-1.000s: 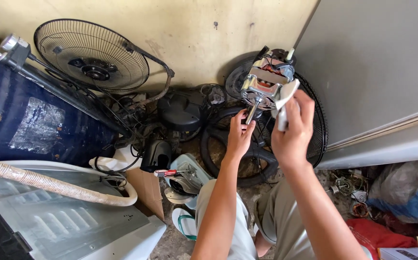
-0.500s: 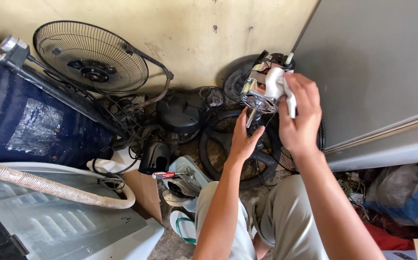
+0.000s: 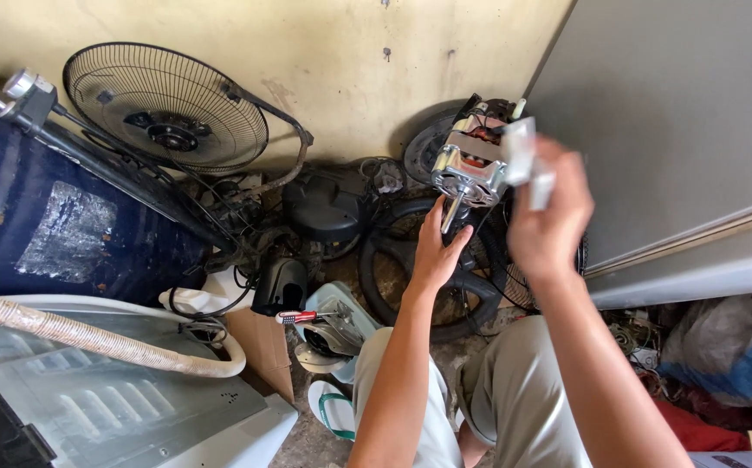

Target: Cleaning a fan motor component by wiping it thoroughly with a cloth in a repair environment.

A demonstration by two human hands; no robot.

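In the head view, the person sits low on the floor and holds up a small electric motor (image 3: 470, 165) in front of the yellow wall (image 3: 324, 61); the left hand (image 3: 437, 251) is under the motor, and its grip is closed around the thin metal shaft (image 3: 450, 212) that sticks down from it; the right hand (image 3: 551, 217) is on the right side of the motor, and its grip is closed on a white plastic piece (image 3: 528, 160) that sits right against the motor body; the motor is between the two hands, up high, near a grey panel (image 3: 679, 121).

Lower down there is a lot of stuff on the floor; a round black fan cage (image 3: 166, 108) leans on the wall at the left; a dark blue drum (image 3: 38, 217) is beside it; a ribbed beige hose (image 3: 90, 334) lies over a grey metal sheet (image 3: 142, 416); a red-handled screwdriver (image 3: 302, 317) rests near the person's knee; a black ring (image 3: 398, 277) lies behind the left arm.
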